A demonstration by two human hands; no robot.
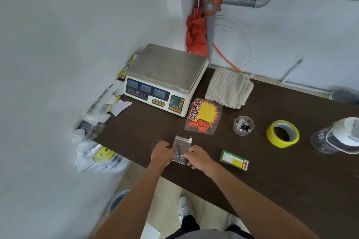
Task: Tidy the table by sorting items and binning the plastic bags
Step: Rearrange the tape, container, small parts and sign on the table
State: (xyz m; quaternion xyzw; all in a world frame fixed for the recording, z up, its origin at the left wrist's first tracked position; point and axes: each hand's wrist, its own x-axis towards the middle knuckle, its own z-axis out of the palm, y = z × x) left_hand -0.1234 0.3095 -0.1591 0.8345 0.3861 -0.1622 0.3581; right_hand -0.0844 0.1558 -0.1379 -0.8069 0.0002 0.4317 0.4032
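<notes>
Both hands are on the small clear bag now, left hand pinching its left edge, right hand gripping the right edge, just above the near edge of the dark table. The bag's long axis runs away from the person, sealed strip at the far end, tilted slightly right; small dark bits sit inside. Just right of the right hand lies a green box. Beyond the hands, a sticker, a scale and a towel. Farther right, a clear cup and yellow tape. Left of the left hand, plastic bags hang by the white wall.
</notes>
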